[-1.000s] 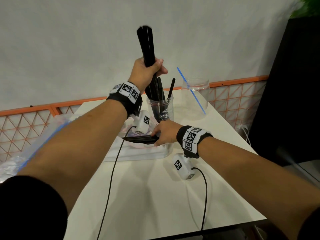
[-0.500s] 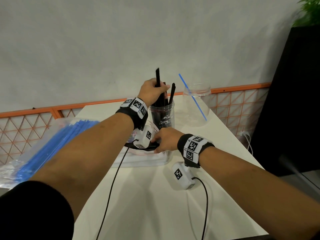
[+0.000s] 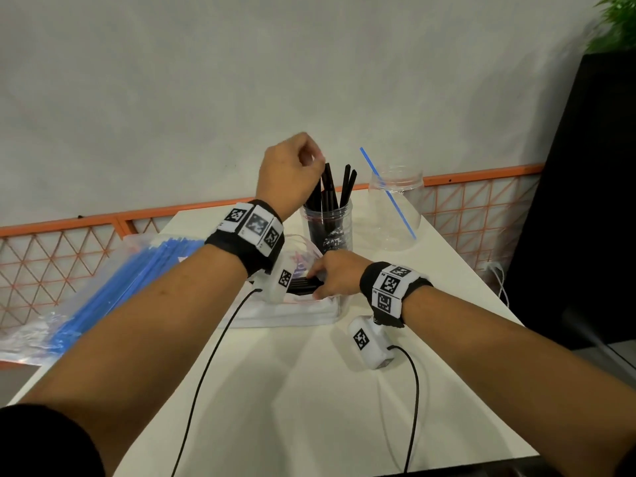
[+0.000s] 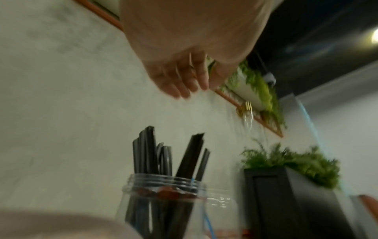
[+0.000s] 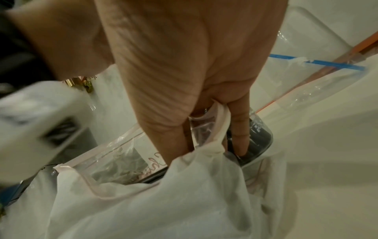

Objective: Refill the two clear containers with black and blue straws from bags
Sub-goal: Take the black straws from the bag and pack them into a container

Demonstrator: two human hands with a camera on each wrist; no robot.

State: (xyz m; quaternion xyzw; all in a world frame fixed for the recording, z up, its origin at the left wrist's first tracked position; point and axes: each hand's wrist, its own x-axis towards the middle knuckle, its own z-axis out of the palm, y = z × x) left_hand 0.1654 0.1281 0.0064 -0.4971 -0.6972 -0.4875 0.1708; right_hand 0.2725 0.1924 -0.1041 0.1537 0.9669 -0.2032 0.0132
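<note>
Loading black straws (image 3: 330, 187) is the step in hand: a bunch already stands in the near clear container (image 3: 327, 228), left of centre on the surface (image 3: 309, 390). Left hand (image 3: 292, 170) hovers just above the straw tops, fingers loosely curled, holding nothing. Right hand (image 3: 335, 275) is down at the mouth of the clear zip bag (image 5: 126, 161) just near of that container, fingers curled onto the bag rim and the remaining black bundle (image 3: 303, 285). Far-right container (image 3: 395, 208) holds only one blue straw (image 3: 389, 194); bag of blue straws (image 3: 130, 280) lies unopened-looking at the left edge. Next move, I judge: pull the remaining black bundle out and drop it upright into the near container, then switch to blue.
</note>
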